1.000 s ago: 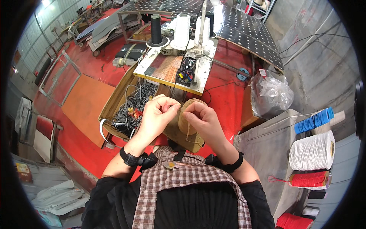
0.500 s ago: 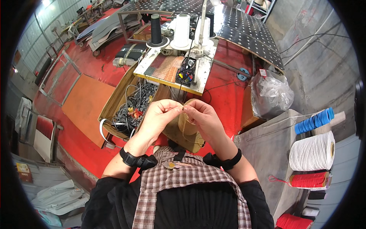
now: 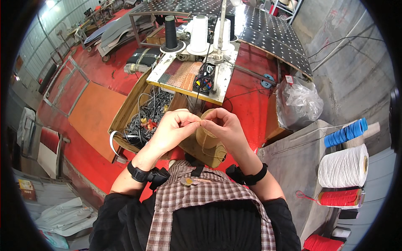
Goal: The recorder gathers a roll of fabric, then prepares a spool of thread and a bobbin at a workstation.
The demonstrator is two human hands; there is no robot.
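Observation:
In front of my chest, my left hand (image 3: 172,130) and my right hand (image 3: 222,127) meet at the fingertips. Each thumb presses against its index finger in a pinch. A thin strand of tan twine (image 3: 204,146) runs down from the fingers, and its pinched end is mostly covered. Just behind and below my hands stands a large spool of tan twine (image 3: 207,139), partly hidden by them. It rests on a brownish board (image 3: 201,155), where a loose loop of the strand lies at the right.
Ahead is a worn worktable (image 3: 176,81) with black and white thread cones (image 3: 199,35). An open box of grey cables (image 3: 144,113) lies to the left. On the right, a grey ledge (image 3: 293,154) adjoins blue (image 3: 345,133), white (image 3: 341,166) and red (image 3: 339,197) spools.
My fingertips have shifted slightly and pinch closer together, with the right hand's fingers more curled. My left wrist has moved a little outward and up. Everything around stays in place.

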